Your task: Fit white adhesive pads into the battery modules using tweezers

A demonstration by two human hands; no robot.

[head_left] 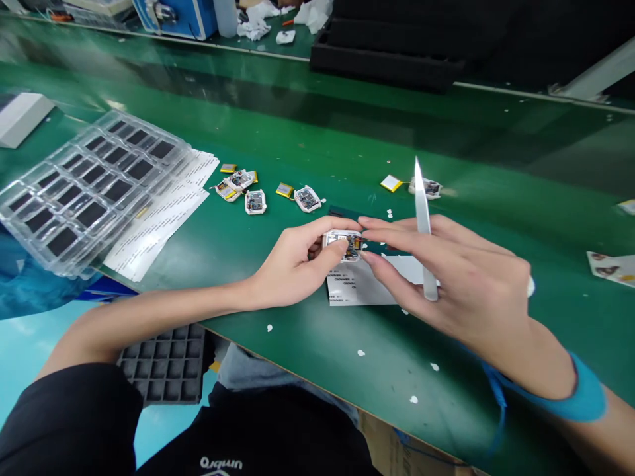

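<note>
My left hand (297,264) pinches a small white watch case (342,246) with an exposed circuit board, its thumb lying across the board. At the right edge of that case are the fingertips of my right hand (461,277), thumb below and fingers above. A pair of silver tweezers (423,231) is tucked into the right hand, pointing up and away. Under the hands lies a white printed sheet (362,284). Farther back, another open case (307,198) lies with its battery (284,190) beside it.
More open cases (255,201) and a battery (391,183) lie on the green bench. A clear compartment tray (92,173) sits at left over printed label sheets (159,225). Small white scraps (361,353) dot the surface. A blue wrist strap (580,390) with a cord circles my right wrist.
</note>
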